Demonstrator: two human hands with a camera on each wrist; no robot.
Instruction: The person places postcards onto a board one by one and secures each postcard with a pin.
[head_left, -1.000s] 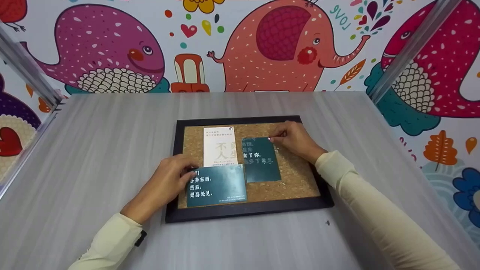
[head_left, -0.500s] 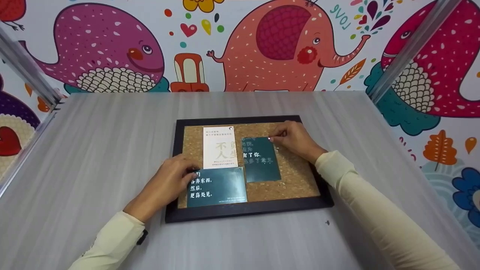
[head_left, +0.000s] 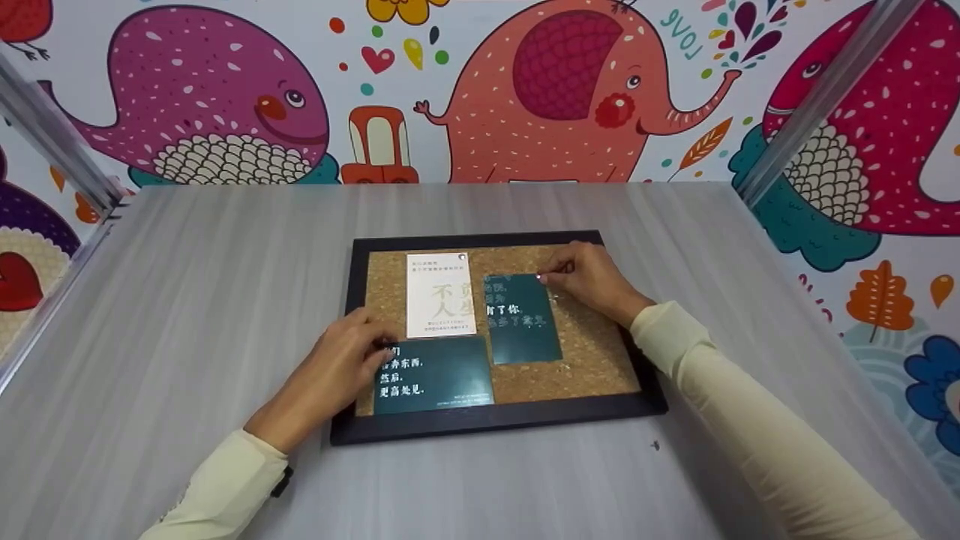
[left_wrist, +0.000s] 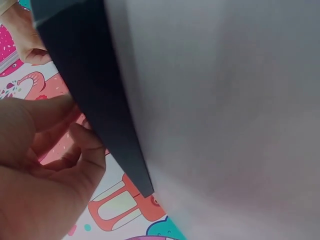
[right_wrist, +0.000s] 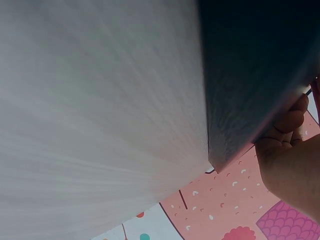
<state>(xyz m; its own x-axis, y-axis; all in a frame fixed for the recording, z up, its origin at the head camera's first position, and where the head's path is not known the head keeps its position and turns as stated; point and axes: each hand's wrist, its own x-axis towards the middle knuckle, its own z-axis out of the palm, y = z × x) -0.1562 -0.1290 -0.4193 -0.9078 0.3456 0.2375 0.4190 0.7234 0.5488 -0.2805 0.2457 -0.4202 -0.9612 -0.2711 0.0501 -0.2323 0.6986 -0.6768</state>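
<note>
A framed cork board (head_left: 585,360) lies on the table, with a white card (head_left: 439,296) and two dark green cards bearing white writing. My left hand (head_left: 345,356) pinches the upper left corner of the sideways green card (head_left: 450,375), below the white one. In the left wrist view the thumb and curled fingers (left_wrist: 90,155) reach over the frame's edge. With thumb and forefinger together, my right hand (head_left: 589,281) holds the top right corner of the upright green card (head_left: 525,337). A bright spot shows at those fingertips; I cannot tell whether it is a tack or a nail.
The black frame (head_left: 502,424) forms a raised border round the cork. A silver thumbtack (head_left: 461,257) sits in the white card's top right corner. A small dark tack-like thing (head_left: 655,445) lies on the table (head_left: 225,247) by the frame's front right. A printed wall stands behind.
The sideways green card has shifted slightly toward the frame's front edge, its right end most, baring the white card's lower edge. My left hand stays at its corner; the right hand has not visibly moved.
</note>
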